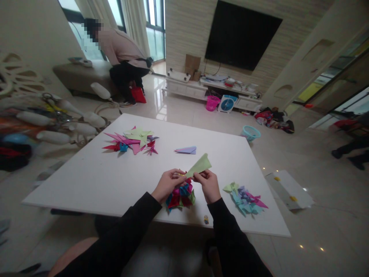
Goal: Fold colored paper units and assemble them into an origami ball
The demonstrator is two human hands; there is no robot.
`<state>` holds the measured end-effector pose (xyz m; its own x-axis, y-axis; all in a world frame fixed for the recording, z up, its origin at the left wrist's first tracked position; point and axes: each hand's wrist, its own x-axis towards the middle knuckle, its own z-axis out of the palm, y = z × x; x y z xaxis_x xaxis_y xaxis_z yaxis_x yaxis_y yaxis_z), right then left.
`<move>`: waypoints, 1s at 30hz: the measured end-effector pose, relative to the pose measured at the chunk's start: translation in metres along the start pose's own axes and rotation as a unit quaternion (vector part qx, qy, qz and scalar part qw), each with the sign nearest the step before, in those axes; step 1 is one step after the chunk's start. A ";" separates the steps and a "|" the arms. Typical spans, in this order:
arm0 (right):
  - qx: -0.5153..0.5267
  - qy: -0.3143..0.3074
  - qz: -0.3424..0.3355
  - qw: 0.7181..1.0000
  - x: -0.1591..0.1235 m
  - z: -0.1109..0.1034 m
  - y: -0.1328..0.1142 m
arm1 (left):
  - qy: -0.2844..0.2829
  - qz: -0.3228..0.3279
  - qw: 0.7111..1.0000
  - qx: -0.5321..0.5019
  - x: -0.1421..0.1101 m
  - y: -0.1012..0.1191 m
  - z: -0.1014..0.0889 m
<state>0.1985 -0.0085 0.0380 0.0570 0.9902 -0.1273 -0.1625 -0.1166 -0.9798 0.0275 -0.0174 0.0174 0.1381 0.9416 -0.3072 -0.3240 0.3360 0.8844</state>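
Between my hands is a light green folded paper (201, 165), slanting up to the right, wide end away from me. My left hand (170, 182) pinches its narrow lower end. My right hand (208, 184) grips its lower right edge, thumb and fingers closed. Just below, on the table, lies a pile of folded paper pieces (180, 199) in red, blue and green, partly hidden by my hands. A flat lilac folded paper (186, 150) rests beyond them. To the right sits a second heap of folded papers (246, 200) in teal, green, purple and pink.
The white table (86, 181) also bears a pink, green and red origami pile (135, 140) at its far left. A small minion sticker (206, 219) is near the front edge. Past the table are a blue basket (250, 133) and a person bending (123, 50) by a bench.
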 end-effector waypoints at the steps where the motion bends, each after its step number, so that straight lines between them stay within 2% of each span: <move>1: -0.001 0.003 -0.003 1.000 0.000 0.000 0.000 | -0.004 -0.004 1.000 0.008 0.000 0.003 0.000; 5: -0.006 0.022 -0.017 1.000 0.000 0.001 0.001 | -0.028 -0.006 0.999 0.021 -0.002 0.010 -0.002; 12: -0.025 0.026 -0.036 0.999 -0.001 0.001 -0.001 | -0.034 -0.020 0.997 0.059 0.003 0.004 -0.011; 16: -0.013 0.034 -0.045 0.998 -0.002 -0.003 -0.008 | -0.048 -0.009 0.994 0.102 0.004 0.011 -0.019; 19: -0.012 0.044 -0.049 0.998 -0.001 -0.007 -0.013 | -0.049 -0.002 0.994 0.094 0.005 0.015 -0.025; 22: -0.019 0.083 -0.059 0.995 -0.001 -0.012 -0.017 | -0.017 -0.001 0.999 0.034 0.010 0.012 -0.029; 25: -0.038 0.122 -0.082 0.988 0.000 -0.016 -0.021 | 0.065 -0.003 0.998 -0.026 0.019 0.006 -0.035; 28: -0.055 0.130 -0.091 0.986 0.000 -0.022 -0.025 | 0.141 -0.007 0.990 -0.026 0.035 0.005 -0.044; 30: -0.063 0.127 -0.088 0.986 -0.001 -0.025 -0.027 | 0.163 -0.011 0.987 0.000 0.051 0.010 -0.050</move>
<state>0.2278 -0.0080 0.0608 0.3214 0.9465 0.0275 -0.0044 0.0306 -0.9995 -0.0156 0.0347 -0.0074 -0.1633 0.8912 -0.4231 -0.3249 0.3564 0.8760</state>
